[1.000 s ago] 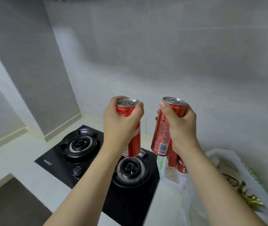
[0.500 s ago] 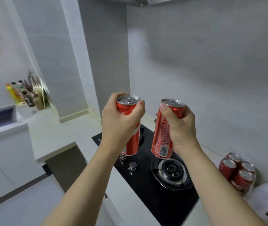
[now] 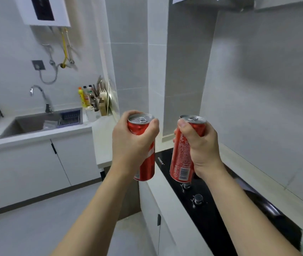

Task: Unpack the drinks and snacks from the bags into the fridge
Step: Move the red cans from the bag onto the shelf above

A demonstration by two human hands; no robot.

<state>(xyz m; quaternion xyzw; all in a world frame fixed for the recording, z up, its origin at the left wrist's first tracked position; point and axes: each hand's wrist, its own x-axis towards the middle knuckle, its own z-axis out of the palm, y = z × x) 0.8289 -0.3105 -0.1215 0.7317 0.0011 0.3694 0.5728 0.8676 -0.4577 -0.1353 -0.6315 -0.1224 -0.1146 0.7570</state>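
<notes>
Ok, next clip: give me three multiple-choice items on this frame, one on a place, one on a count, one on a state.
1. Where is the sink?
A. Left of the hands
B. Behind the hob
C. Right of the hands

2. How many red cans are held?
A. One
B. Two
C. Four

3. How are the can tops?
A. Opened
B. Crushed
C. Sealed, tabs flat

Key:
1 A: the sink sits in the far-left counter.
2 B: the left hand grips one can, the right hand grips another can.
3 C: both pull tabs lie flat on closed lids.
</notes>
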